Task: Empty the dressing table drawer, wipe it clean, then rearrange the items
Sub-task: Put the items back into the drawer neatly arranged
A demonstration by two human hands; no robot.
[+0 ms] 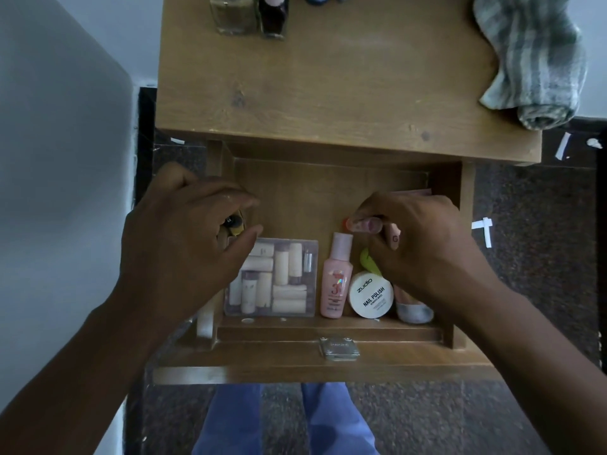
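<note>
The wooden drawer (331, 178) is pulled out below the table top. Inside, near the front, lie a clear plastic box of small cream tubes (279, 280), a pink bottle (336, 277), a white round tub marked nail polish remover wipes (371, 294), a green item (369, 261) and a pink tube with a grey cap (412, 308). My left hand (184, 244) is over the drawer's left side, fingers closed round a small yellow and black item (234, 224). My right hand (414, 244) is over the right side, pinching a small pink item (364, 224).
On the table top (328, 87) stand a clear glass bottle (231, 14) and a dark bottle (274, 16) at the back left. A grey striped cloth (535, 60) lies at the right edge. A metal latch (338, 348) sits on the drawer front. Dark floor surrounds the table.
</note>
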